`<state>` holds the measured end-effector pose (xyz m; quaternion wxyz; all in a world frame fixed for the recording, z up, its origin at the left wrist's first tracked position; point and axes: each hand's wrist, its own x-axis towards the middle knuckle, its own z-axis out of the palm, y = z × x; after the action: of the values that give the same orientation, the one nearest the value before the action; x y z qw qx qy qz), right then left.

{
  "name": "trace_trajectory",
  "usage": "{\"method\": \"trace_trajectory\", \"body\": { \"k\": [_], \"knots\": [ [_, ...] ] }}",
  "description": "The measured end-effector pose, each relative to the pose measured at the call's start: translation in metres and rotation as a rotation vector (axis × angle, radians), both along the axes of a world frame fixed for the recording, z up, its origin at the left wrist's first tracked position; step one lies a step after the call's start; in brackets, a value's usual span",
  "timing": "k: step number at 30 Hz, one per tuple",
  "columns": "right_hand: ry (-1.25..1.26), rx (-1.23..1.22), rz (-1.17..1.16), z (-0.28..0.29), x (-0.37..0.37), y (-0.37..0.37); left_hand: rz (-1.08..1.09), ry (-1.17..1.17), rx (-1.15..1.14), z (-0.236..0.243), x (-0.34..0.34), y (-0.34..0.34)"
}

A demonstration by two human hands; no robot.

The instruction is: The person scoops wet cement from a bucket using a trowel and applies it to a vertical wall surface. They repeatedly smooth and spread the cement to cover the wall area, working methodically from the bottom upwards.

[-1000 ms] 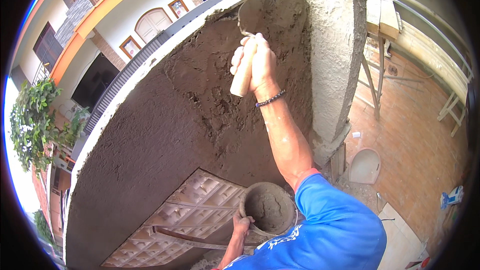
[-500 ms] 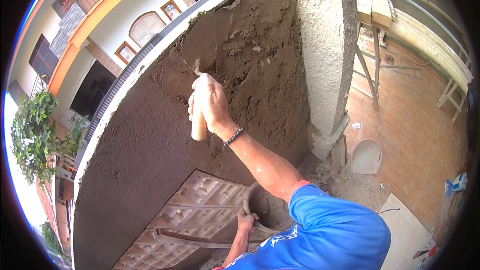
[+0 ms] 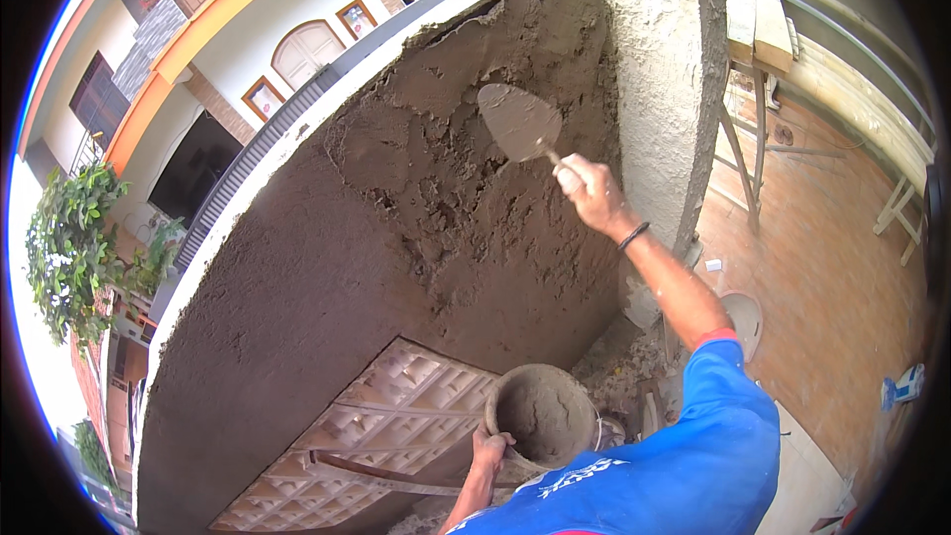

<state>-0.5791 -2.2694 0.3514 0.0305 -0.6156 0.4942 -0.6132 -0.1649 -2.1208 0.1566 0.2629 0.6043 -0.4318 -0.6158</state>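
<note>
My right hand (image 3: 594, 194) is closed round the handle of a pointed trowel (image 3: 520, 121). Its grey, mortar-smeared blade points up and left in front of the wall; whether it touches the surface I cannot tell. Wet mortar (image 3: 475, 223) covers the wall, rough and lumpy at upper right, smoother at lower left. Down by my body, my left hand (image 3: 489, 451) grips the rim of a round bucket (image 3: 507, 401), thumb over the edge. Grey mortar (image 3: 548, 426) lies inside the bucket.
A patterned lattice panel (image 3: 396, 396) is set low in the wall, with a wooden strip (image 3: 386, 477) across it. A rough white pillar (image 3: 659, 89) borders the mortar on the right. Beyond stand a trestle with planks (image 3: 758, 35) and a pale basin (image 3: 745, 322) on tiled floor.
My right hand has swung right with the trowel, whose blade has come away from the upper-left mortar and shows its face. More of the bucket is visible; my left hand keeps its rim.
</note>
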Motion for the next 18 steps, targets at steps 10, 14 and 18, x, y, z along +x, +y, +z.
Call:
{"method": "trace_trajectory", "body": {
  "k": [10, 14, 18],
  "knots": [
    [0.921, 0.118, -0.323, 0.189, -0.143, -0.041, 0.04, -0.012, -0.025, -0.003, 0.008, -0.002],
    [0.975, 0.246, -0.39, 0.249, -0.145, -0.035, 0.074, -0.056, 0.01, 0.005, 0.003, -0.003],
    [1.0, 0.399, -0.375, 0.309, -0.152, -0.033, 0.078, 0.032, 0.007, 0.006, -0.006, -0.008]
  ]
}}
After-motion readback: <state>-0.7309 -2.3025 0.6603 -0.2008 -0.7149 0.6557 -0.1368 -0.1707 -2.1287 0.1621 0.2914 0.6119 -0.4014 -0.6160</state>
